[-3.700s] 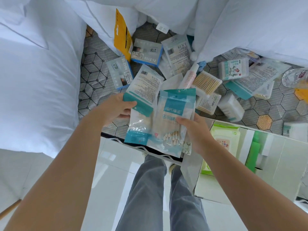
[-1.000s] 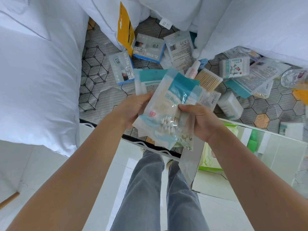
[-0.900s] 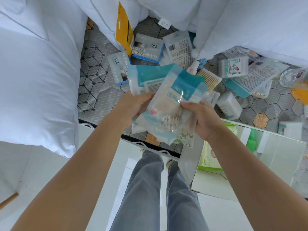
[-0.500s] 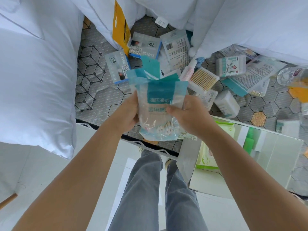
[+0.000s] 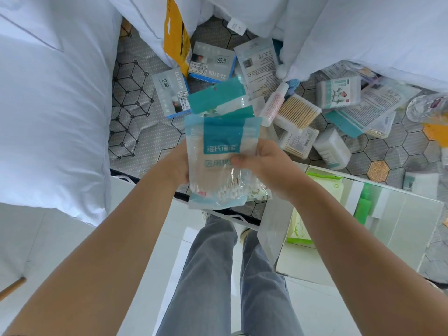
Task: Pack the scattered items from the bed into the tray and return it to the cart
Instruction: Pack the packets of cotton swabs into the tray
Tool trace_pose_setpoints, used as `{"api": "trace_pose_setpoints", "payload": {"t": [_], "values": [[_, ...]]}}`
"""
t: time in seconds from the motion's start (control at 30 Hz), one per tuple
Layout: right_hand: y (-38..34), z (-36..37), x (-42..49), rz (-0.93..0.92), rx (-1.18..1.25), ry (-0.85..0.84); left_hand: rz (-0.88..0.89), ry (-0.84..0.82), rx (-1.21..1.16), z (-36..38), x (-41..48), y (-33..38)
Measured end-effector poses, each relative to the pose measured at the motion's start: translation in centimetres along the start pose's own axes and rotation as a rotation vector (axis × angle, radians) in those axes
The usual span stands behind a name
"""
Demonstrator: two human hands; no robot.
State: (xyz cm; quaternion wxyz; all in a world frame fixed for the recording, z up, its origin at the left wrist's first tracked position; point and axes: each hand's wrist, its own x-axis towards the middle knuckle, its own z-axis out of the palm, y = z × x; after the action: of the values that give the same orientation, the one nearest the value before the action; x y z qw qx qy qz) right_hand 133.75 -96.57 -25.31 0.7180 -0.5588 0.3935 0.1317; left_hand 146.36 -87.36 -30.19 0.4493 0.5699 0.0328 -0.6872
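Observation:
Both hands hold a stack of teal-and-clear cotton swab packets (image 5: 219,151) upright above the bed's near edge. My left hand (image 5: 175,166) grips the stack's left side from behind. My right hand (image 5: 264,166) grips the right side, thumb across the front. The white tray (image 5: 397,229) lies at the right on the bed's edge, holding a green wipes pack (image 5: 322,187) and green and white items. Scattered on the grey patterned mattress (image 5: 148,139) are two clock boxes (image 5: 212,63), a white tube (image 5: 275,103), swab boxes (image 5: 297,112) and more packets (image 5: 371,105).
White pillows (image 5: 48,105) lie at the left and a white duvet (image 5: 363,30) covers the back right. A yellow packet (image 5: 175,37) leans against a pillow at the back. A plastic bottle (image 5: 429,107) is at the far right. My grey-trousered legs stand on the white floor below.
Both hands have gathered the fanned-out swab packets into one squared, upright stack and lowered it slightly. The items on the bed have not moved.

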Motion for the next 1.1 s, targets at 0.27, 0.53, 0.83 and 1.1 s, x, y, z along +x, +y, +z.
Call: {"api": "trace_pose_setpoints", "payload": {"t": [0.27, 0.53, 0.83, 1.1], "values": [[1.0, -2.0, -0.6, 0.059, 0.224, 0.298, 0.227, 0.186, 0.048, -0.3, -0.9, 0.1], [2.7, -3.8, -5.0, 0.087, 0.646, 0.323, 0.266, 0.157, 0.031, 4.6, -3.1, 0.6], [6.7, -6.4, -10.7, 0.053, 0.728, 0.358, 0.222, 0.100, 0.237, 12.1, -5.2, -2.6], [11.9, -9.5, -15.5, 0.073, 0.577, 0.449, 0.161, 0.105, 0.325, 18.8, -5.3, -8.5]]}}
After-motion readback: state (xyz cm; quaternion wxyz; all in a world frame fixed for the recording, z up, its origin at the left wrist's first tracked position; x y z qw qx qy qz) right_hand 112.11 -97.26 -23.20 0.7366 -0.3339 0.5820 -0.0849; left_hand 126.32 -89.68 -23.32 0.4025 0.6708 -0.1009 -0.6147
